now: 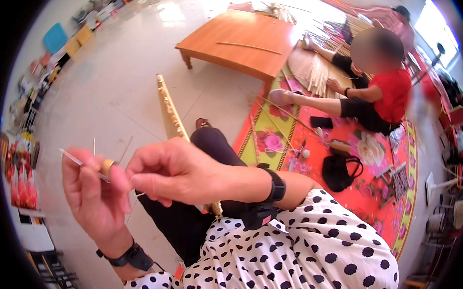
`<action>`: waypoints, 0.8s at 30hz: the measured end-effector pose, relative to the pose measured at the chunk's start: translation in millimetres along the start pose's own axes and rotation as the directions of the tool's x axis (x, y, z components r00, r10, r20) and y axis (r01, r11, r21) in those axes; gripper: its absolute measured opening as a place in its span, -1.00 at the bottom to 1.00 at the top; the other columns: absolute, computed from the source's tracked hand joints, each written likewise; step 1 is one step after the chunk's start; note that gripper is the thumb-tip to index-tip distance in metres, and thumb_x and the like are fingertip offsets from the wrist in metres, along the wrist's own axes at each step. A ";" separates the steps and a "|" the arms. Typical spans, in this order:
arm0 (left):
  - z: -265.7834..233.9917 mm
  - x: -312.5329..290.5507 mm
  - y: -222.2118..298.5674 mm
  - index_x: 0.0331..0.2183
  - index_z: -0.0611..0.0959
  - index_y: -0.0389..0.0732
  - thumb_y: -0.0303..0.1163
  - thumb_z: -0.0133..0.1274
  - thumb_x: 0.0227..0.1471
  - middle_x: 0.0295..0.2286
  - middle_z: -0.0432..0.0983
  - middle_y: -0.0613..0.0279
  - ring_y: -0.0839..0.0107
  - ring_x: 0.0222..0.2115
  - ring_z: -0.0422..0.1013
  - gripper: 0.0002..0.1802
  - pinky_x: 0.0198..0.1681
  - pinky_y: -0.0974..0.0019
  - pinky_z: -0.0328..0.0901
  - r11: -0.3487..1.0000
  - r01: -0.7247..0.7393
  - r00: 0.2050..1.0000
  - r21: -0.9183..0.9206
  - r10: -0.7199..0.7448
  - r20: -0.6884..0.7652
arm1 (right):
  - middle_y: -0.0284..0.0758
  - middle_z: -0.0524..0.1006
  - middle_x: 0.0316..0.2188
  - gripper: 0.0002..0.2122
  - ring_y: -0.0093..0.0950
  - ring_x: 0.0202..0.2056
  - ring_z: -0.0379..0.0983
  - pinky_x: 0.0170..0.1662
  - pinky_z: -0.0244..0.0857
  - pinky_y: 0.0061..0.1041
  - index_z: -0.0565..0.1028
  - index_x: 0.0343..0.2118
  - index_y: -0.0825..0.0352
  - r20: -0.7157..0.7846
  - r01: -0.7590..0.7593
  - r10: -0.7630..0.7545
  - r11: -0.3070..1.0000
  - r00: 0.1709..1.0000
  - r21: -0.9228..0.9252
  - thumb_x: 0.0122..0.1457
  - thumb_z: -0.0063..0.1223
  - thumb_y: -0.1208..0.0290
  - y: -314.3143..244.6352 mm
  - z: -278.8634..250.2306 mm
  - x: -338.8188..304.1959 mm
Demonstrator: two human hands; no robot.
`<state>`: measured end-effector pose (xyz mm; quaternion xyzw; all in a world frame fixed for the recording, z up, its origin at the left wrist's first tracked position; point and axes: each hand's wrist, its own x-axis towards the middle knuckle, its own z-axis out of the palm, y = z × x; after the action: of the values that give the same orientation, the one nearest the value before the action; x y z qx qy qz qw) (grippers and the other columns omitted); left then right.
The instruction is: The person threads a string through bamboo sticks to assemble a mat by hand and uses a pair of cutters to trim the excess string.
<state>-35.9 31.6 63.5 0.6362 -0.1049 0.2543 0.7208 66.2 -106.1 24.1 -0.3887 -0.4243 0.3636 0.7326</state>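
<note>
My left hand [93,192] is raised at the left, its fingers pinched round a thin silvery needle [75,157] that slants across the fingertips. A gold-coloured ring thimble [108,167] sits on one of its fingers. Close beside it, my right hand [189,171] is closed, with thumb and forefinger pressed together. What those fingers pinch is too small to make out; a short pale thread-like end [139,194] shows just below them. Beyond my right hand, a straw-coloured woven piece [170,108], seen nearly edge-on, rises from my lap, partly hidden by my wrist.
A low wooden table [233,35] bears one thin stick. On a red floral mat [314,167], a person in a red top [390,90] sits among pale strips [318,78]. A black bag [339,172] lies nearer me. Assorted goods line the left wall.
</note>
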 end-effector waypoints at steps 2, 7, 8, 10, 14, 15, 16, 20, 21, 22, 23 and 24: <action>-9.4 3.5 -3.3 -0.19 0.42 -0.21 -0.38 -0.09 0.21 -0.48 0.32 0.39 0.62 -0.62 0.17 -0.85 -0.54 0.53 0.09 0.998 -0.059 0.997 -0.002 0.059 0.051 | -0.44 0.42 -0.66 -0.86 -0.71 -0.67 0.32 -0.60 0.20 -0.68 0.48 -0.42 0.42 0.032 -0.012 0.014 0.998 0.999 -0.055 0.20 -0.01 0.45 -3.1 -4.1 -3.5; -56.9 12.4 -1.8 -0.30 0.37 -0.23 -0.34 -0.10 0.22 -0.63 0.20 0.41 0.66 -0.69 0.01 -0.84 -0.59 0.55 -0.02 0.990 -0.133 0.975 0.052 0.140 -0.175 | -0.44 0.42 -0.67 -0.86 -0.70 -0.67 0.30 -0.60 0.18 -0.65 0.47 -0.43 0.43 0.078 -0.061 0.065 0.997 0.995 -0.057 0.18 0.02 0.45 -1.3 -11.3 -13.6; -71.7 13.4 1.8 -0.30 0.37 -0.23 -0.34 -0.10 0.22 -0.64 0.19 0.41 0.66 -0.68 -0.02 -0.85 -0.56 0.55 -0.03 0.989 -0.142 0.970 0.036 0.147 -0.195 | -0.44 0.42 -0.67 -0.86 -0.70 -0.67 0.30 -0.60 0.18 -0.65 0.47 -0.44 0.43 0.083 -0.045 0.051 0.996 0.995 -0.080 0.18 0.03 0.45 0.2 -14.0 -14.5; -97.3 13.7 12.8 -0.23 0.39 -0.27 -0.37 -0.11 0.23 -0.64 0.16 0.42 0.65 -0.66 -0.04 -0.83 -0.51 0.53 -0.04 0.992 -0.123 0.971 -0.025 0.115 -0.209 | -0.44 0.41 -0.69 -0.85 -0.69 -0.67 0.30 -0.59 0.18 -0.65 0.47 -0.45 0.44 0.090 -0.012 0.024 0.992 0.996 -0.128 0.17 0.03 0.45 2.7 -19.3 -16.8; -159.8 14.5 18.7 -0.12 0.41 -0.34 -0.37 -0.10 0.23 -0.61 0.15 0.40 0.64 -0.63 -0.04 -0.74 -0.49 0.53 -0.03 0.988 -0.151 0.928 -0.030 0.132 -0.348 | -0.44 0.39 -0.67 -0.83 -0.69 -0.63 0.22 -0.57 0.14 -0.63 0.45 -0.44 0.43 0.101 0.009 0.010 0.982 0.995 -0.190 0.21 0.04 0.42 1.7 -31.6 -25.0; -174.5 11.9 22.8 -0.12 0.42 -0.34 -0.37 -0.10 0.22 -0.60 0.14 0.40 0.63 -0.63 -0.04 -0.74 -0.49 0.53 -0.03 0.989 -0.146 0.915 -0.021 0.126 -0.384 | -0.44 0.39 -0.67 -0.83 -0.69 -0.63 0.22 -0.57 0.14 -0.63 0.45 -0.44 0.43 0.109 0.029 -0.008 0.980 0.994 -0.195 0.21 0.04 0.42 1.5 -33.7 -26.3; -188.8 9.2 25.0 -0.13 0.43 -0.35 -0.37 -0.09 0.22 -0.60 0.14 0.40 0.63 -0.62 -0.03 -0.74 -0.49 0.53 -0.02 0.990 -0.140 0.901 -0.017 0.120 -0.417 | -0.43 0.39 -0.67 -0.83 -0.69 -0.63 0.22 -0.57 0.13 -0.62 0.45 -0.44 0.44 0.114 0.048 -0.025 0.978 0.993 -0.204 0.21 0.04 0.42 1.7 -36.4 -27.6; -246.8 -2.9 27.6 -0.20 0.44 -0.28 -0.39 -0.03 0.18 -0.58 0.10 0.39 0.59 -0.60 0.02 -0.81 -0.50 0.54 0.04 0.993 -0.110 0.834 -0.042 0.069 -0.547 | -0.41 0.41 -0.67 -0.83 -0.67 -0.64 0.21 -0.58 0.12 -0.61 0.45 -0.44 0.43 0.112 0.043 -0.019 0.977 0.993 -0.209 0.21 0.04 0.41 -0.2 -49.5 -32.9; -258.8 -11.6 32.2 -0.21 0.42 -0.26 -0.39 -0.04 0.19 -0.57 0.11 0.39 0.60 -0.60 0.04 -0.83 -0.50 0.55 0.06 0.991 -0.118 0.839 -0.055 0.070 -0.539 | -0.41 0.41 -0.67 -0.83 -0.66 -0.64 0.22 -0.58 0.12 -0.60 0.45 -0.43 0.43 0.125 0.051 -0.022 0.973 0.992 -0.227 0.21 0.03 0.41 -4.4 -48.3 -35.5; -273.5 -18.3 31.7 -0.21 0.43 -0.28 -0.40 -0.06 0.20 -0.56 0.13 0.38 0.59 -0.59 0.04 -0.83 -0.50 0.54 0.07 0.993 -0.104 0.842 -0.054 0.059 -0.537 | -0.40 0.41 -0.67 -0.83 -0.65 -0.64 0.22 -0.58 0.12 -0.60 0.45 -0.43 0.42 0.129 0.047 -0.017 0.971 0.992 -0.235 0.21 0.03 0.41 -6.0 -51.4 -36.7; -288.8 -25.7 31.2 -0.21 0.44 -0.29 -0.40 -0.07 0.21 -0.55 0.14 0.36 0.58 -0.59 0.05 -0.83 -0.49 0.52 0.08 0.994 -0.091 0.844 -0.052 0.049 -0.535 | -0.40 0.41 -0.68 -0.83 -0.65 -0.65 0.24 -0.58 0.14 -0.59 0.45 -0.45 0.43 0.128 0.043 -0.012 0.971 0.992 -0.236 0.18 0.04 0.43 -7.3 -54.1 -37.1; -300.7 -32.6 30.3 -0.22 0.45 -0.30 -0.40 -0.08 0.21 -0.55 0.15 0.35 0.57 -0.59 0.05 -0.83 -0.48 0.51 0.09 0.996 -0.077 0.846 -0.051 0.038 -0.532 | -0.39 0.41 -0.70 -0.84 -0.64 -0.65 0.26 -0.58 0.16 -0.59 0.46 -0.48 0.44 0.126 0.039 -0.009 0.971 0.992 -0.237 0.16 0.05 0.45 -8.9 -56.7 -37.7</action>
<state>-130.5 317.6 23.5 0.5120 0.0701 0.4377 0.7358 105.2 -157.2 0.0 -0.4455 -0.5144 0.3247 0.6569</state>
